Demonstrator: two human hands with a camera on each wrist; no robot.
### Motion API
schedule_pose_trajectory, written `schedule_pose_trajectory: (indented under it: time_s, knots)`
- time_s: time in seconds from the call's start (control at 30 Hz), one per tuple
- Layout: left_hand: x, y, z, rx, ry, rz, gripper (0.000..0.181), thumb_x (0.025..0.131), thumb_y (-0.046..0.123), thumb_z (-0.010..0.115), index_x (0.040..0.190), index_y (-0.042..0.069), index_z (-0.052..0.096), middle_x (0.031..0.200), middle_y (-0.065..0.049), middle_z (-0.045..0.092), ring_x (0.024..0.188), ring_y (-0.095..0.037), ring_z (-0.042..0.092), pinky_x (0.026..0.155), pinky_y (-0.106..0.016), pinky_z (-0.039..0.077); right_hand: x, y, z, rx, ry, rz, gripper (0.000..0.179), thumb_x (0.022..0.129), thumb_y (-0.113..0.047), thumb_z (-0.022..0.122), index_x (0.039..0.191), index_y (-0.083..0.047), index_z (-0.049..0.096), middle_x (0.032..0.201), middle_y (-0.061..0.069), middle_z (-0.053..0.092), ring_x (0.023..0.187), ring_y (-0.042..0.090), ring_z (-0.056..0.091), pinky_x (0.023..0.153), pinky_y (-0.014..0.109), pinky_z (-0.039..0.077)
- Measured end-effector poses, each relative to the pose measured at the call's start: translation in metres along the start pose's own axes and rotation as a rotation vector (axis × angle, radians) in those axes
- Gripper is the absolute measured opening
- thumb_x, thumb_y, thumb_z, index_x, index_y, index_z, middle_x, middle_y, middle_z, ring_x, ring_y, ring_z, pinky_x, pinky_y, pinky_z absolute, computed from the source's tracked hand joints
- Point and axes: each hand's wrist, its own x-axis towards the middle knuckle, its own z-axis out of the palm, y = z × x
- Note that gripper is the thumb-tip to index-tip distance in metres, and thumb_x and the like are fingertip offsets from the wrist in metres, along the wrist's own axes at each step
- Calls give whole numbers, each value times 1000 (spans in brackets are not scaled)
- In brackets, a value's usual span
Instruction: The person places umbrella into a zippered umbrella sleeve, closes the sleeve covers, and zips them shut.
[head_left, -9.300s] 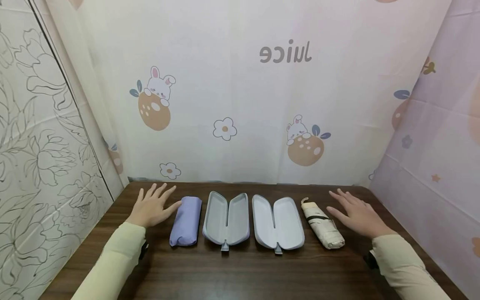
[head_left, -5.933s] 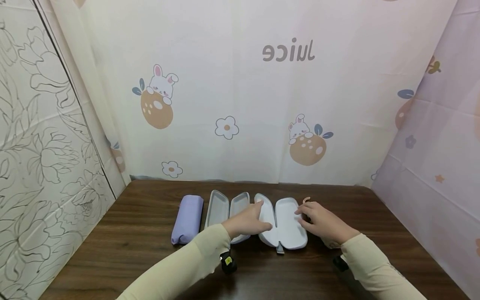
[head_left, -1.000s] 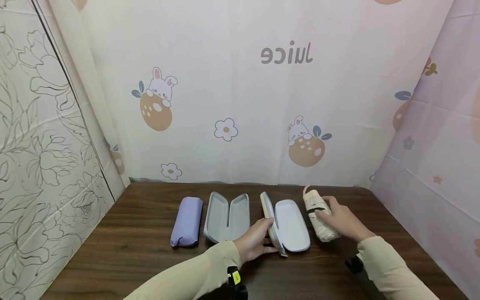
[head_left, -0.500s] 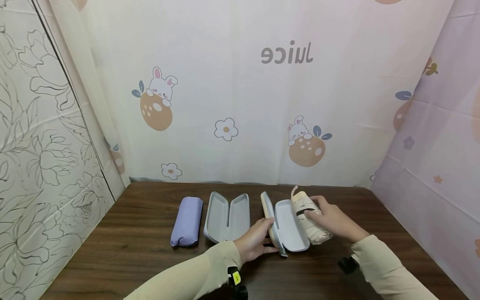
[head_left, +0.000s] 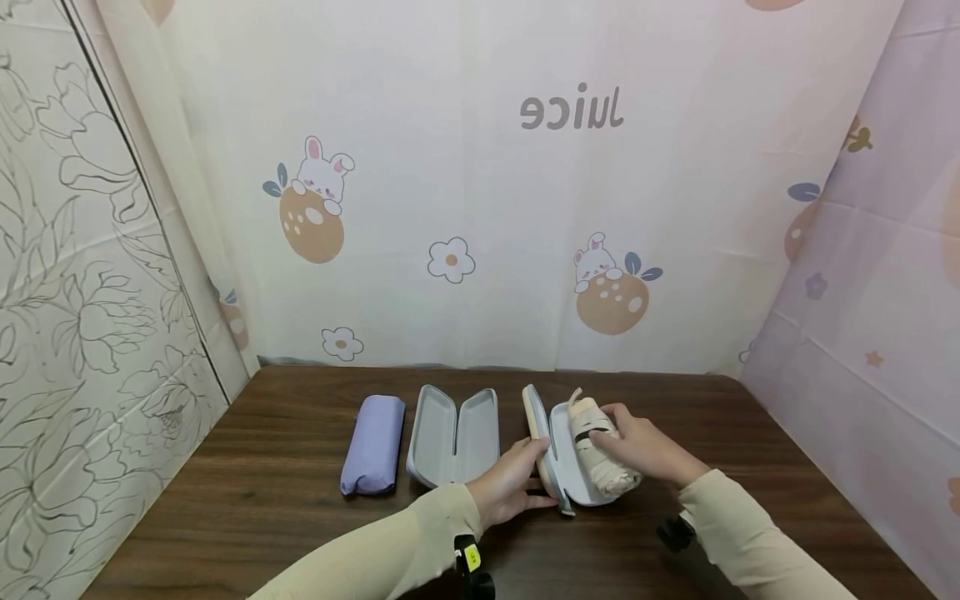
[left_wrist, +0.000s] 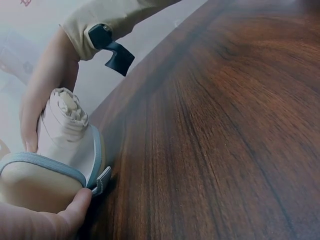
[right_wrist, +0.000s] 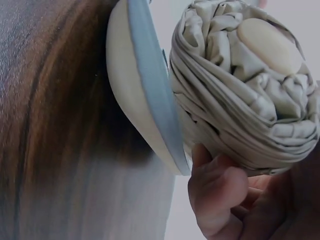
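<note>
A rolled cream folding umbrella with a dark strap lies over the right half of a hard zip-less case, spread open like a book. My right hand grips the umbrella from its right side, fingers curled around it in the right wrist view. My left hand holds the case's raised left half, near its tab. In the left wrist view, a fingertip touches the case beside that tab. The umbrella's rolled end faces the right wrist camera, close against the case shell.
Left of the hands, a second grey case lies open on the brown wooden table. A purple folded umbrella in its sleeve is farther left. A printed curtain hangs behind the table's back edge.
My right hand has carried the cream umbrella leftward, from beside the case to over its right half. Earlier the left hand took hold of the case's left half and raised it; now it stays still.
</note>
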Motion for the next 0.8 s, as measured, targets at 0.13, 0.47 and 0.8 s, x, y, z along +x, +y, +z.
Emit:
schedule_pose_trajectory:
  time_s: [0.13, 0.47, 0.8]
  knots:
    - [-1, 1, 0, 1, -6, 0, 63, 104, 35, 49, 152, 4, 23, 135, -28, 45, 122, -45, 48, 96, -62, 45, 3, -2, 6, -1, -5, 8, 70, 101, -36, 58, 146, 11, 31, 104, 14, 65, 80, 17, 63, 71, 39, 52]
    - [-1, 0, 0, -10, -28, 4, 67, 104, 35, 49, 155, 3, 18, 137, -29, 45, 124, -47, 47, 97, -62, 45, 8, 1, 15, -48, 20, 19, 71, 100, -38, 57, 146, 10, 34, 118, 23, 63, 90, 21, 63, 78, 44, 53]
    - [-2, 2, 0, -10, -26, -6, 70, 104, 34, 50, 156, 2, 15, 135, -28, 44, 124, -46, 47, 98, -62, 44, 15, 3, 19, -61, 31, -6, 71, 102, -40, 56, 145, 13, 36, 120, 26, 63, 92, 21, 64, 74, 41, 54]
